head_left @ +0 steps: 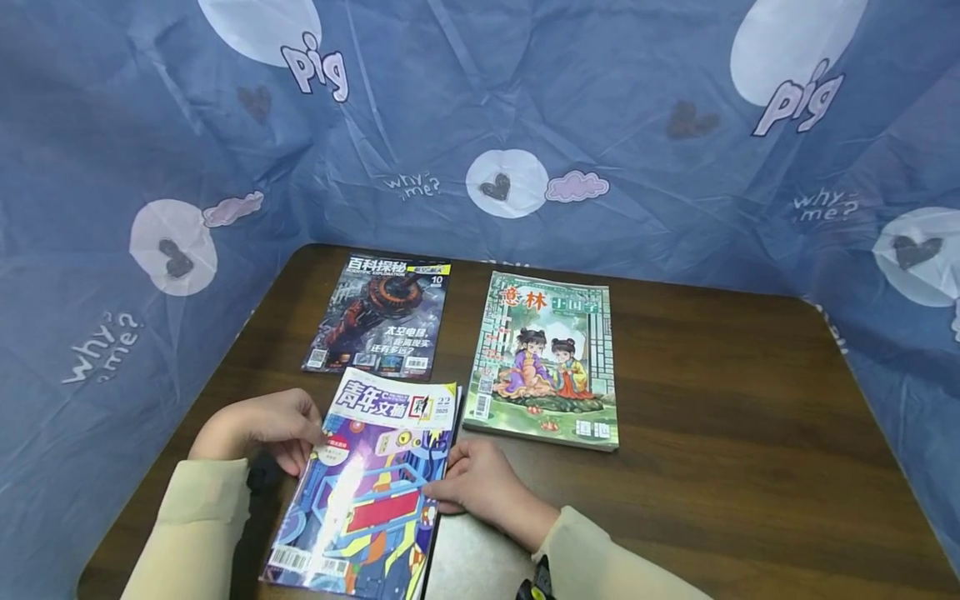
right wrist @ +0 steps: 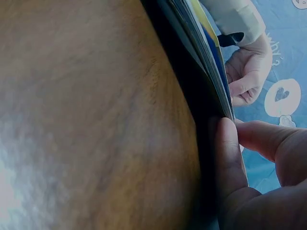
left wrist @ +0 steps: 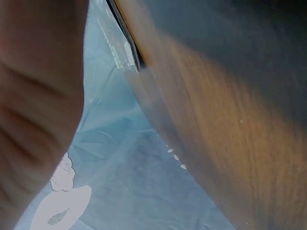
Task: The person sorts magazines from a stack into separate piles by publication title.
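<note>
A purple magazine (head_left: 367, 492) with a white title band lies between my two hands at the near left of the table. My left hand (head_left: 273, 425) pinches its left edge, some fingers tucked below the cover. At the opposite edge my right hand (head_left: 480, 483) grips it between thumb and finger. In the right wrist view, that thumb (right wrist: 227, 143) presses against the page edges, and a dark shadow runs below the magazine (right wrist: 206, 57). The left wrist view shows mostly skin (left wrist: 38, 105) of my left hand or wrist; its fingertips are hidden there.
A dark space-themed magazine (head_left: 382, 317) lies just beyond the purple one. To its right is a green magazine (head_left: 543, 358) with two cartoon figures. The brown wooden table (head_left: 735, 400) extends rightward, and a blue patterned cloth (head_left: 420, 100) hangs round its back and sides.
</note>
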Available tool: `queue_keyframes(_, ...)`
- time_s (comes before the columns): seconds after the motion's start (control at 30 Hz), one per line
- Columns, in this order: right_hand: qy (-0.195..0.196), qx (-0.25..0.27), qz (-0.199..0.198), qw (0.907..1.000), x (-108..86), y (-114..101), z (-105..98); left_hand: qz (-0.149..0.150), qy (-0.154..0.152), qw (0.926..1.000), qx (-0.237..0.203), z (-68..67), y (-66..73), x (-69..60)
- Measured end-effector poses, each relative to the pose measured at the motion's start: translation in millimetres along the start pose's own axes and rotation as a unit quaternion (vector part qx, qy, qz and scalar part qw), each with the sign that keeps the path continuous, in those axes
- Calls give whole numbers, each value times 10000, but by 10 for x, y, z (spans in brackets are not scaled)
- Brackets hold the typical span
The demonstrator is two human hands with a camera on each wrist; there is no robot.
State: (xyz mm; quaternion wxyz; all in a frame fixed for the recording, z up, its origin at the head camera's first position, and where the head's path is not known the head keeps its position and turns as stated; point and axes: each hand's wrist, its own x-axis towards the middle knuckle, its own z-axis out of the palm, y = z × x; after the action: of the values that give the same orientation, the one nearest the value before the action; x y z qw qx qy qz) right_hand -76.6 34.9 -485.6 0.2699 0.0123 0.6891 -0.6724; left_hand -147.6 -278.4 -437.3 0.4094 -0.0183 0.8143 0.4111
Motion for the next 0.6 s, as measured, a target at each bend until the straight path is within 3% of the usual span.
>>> queue_keyframes(0.27,111,-351,-194,9991,3,-3,-19,-272,410,9981,366,15,28,4)
queue_keyframes(0.6,88,-716,-247,9971,-21,-53,-145,-191,954,9924,752,-39,126,8)
